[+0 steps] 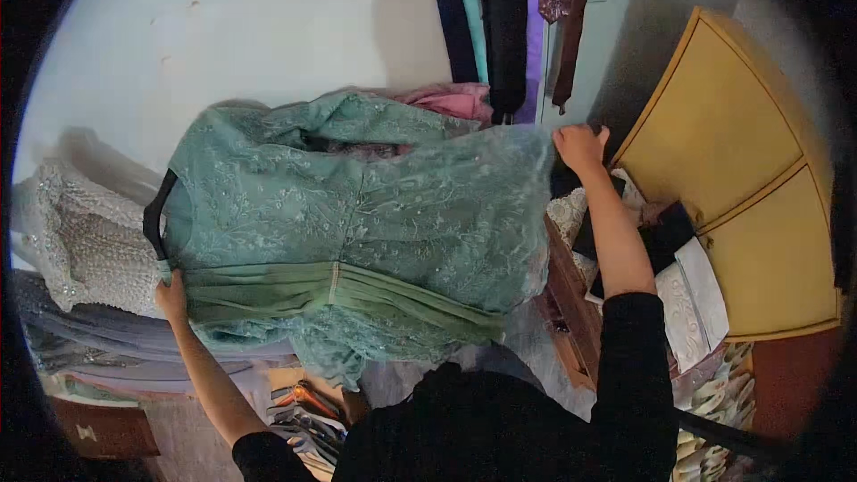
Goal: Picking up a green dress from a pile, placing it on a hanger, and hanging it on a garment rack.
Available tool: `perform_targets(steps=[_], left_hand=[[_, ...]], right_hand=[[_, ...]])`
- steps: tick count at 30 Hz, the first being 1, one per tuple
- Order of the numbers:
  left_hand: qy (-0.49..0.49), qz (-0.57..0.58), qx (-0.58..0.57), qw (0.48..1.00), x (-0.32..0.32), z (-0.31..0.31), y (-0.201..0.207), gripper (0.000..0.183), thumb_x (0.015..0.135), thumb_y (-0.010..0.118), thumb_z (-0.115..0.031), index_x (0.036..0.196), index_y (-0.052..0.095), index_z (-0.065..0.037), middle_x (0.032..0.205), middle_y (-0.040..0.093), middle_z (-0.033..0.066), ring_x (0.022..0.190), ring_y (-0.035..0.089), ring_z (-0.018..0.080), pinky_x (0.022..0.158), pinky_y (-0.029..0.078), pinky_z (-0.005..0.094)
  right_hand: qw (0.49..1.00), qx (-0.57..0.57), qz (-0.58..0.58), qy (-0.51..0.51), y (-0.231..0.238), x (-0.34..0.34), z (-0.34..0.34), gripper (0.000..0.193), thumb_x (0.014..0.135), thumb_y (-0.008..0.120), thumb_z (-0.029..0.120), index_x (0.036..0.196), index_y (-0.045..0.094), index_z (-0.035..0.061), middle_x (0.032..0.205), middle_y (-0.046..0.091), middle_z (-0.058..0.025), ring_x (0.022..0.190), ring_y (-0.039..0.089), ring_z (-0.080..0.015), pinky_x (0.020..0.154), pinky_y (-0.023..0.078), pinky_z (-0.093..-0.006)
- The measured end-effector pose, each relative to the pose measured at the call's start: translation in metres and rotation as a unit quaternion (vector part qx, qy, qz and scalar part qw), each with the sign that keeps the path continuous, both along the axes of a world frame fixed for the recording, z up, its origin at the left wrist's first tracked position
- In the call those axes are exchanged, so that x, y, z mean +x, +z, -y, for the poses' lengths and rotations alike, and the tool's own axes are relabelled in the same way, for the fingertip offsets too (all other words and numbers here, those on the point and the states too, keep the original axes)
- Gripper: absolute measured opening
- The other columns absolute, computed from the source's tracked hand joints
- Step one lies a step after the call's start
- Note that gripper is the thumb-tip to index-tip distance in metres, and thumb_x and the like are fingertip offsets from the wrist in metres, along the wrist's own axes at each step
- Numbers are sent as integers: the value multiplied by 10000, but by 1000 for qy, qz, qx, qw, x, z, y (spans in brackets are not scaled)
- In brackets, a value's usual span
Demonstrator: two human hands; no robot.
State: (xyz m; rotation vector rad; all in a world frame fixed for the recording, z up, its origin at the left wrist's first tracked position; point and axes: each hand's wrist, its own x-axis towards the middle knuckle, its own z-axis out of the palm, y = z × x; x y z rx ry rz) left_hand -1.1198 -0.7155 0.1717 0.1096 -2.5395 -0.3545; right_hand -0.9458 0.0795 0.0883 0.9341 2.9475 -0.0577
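A sage-green embroidered dress (268, 187) is stretched sideways in front of me, on a black hanger (156, 214) at its neck end. My left hand (171, 296) is closed on the dress's near shoulder, beside the hanger's end. At the far right, my right hand (582, 148) grips the upper corner of the hem, holding the skirt out. A pleated plain green strip of cloth (268, 290) runs along the dress's near side, with a thin light band across it. One long sleeve (384, 120) lies along the far side. Fingertips of both hands are partly hidden.
A beige sequined garment (98, 250) and grey-purple garments (116, 330) lie at left. Long strips of cloth (504, 27) hang on the wall. A yellow cabinet (741, 125) stands right, near folded white cloth (701, 299). Several hangers (308, 419) are below; a brown box (103, 428) sits lower left.
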Motion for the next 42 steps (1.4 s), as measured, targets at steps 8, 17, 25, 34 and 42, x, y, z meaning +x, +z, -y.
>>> perform_targets(steps=[8, 17, 25, 34, 42], left_hand=[[77, 16, -14, 997, -9, 36, -5, 524, 772, 602, -424, 999, 609, 48, 978, 600, 277, 938, 563, 422, 800, 425, 464], [6, -11, 14, 1000, -11, 24, -2, 485, 758, 609, -389, 929, 613, 65, 885, 602, 265, 853, 571, 404, 747, 423, 463], [11, 35, 38, 999, -4, -7, -1, 410, 757, 603, -308, 914, 617, 71, 819, 620, 238, 810, 588, 403, 731, 436, 460], [1, 55, 48, 997, 12, 10, 1, 422, 777, 608, -321, 912, 608, 78, 832, 610, 250, 816, 582, 413, 709, 428, 471], [54, 44, -5, 998, 13, 2, 3, 498, 765, 588, -396, 922, 613, 77, 890, 609, 267, 860, 566, 427, 753, 422, 471]], right_hand=[[502, -773, -384, -48, -30, -1, 39, 763, 869, 215, 676, 1362, 379, 117, 1301, 472, -92, 1212, 410, -258, 1022, 288, -413], [954, -239, -181, -20, -162, 18, -17, 493, 735, 595, 207, 1224, 547, 175, 1239, 487, -180, 1128, 460, -368, 983, 334, -432], [969, -220, -85, 74, -184, 15, 33, 455, 721, 637, 327, 1151, 595, 184, 1256, 489, -158, 1190, 392, -352, 1026, 245, -464], [727, -620, -294, 30, -156, 10, -15, 293, 794, 647, 243, 1010, 631, 45, 960, 635, -36, 863, 563, -125, 736, 444, -295], [936, -332, 119, 22, -211, 33, 33, 682, 835, 418, 607, 1255, 501, 76, 1346, 377, -154, 1257, 321, -334, 1021, 181, -547]])
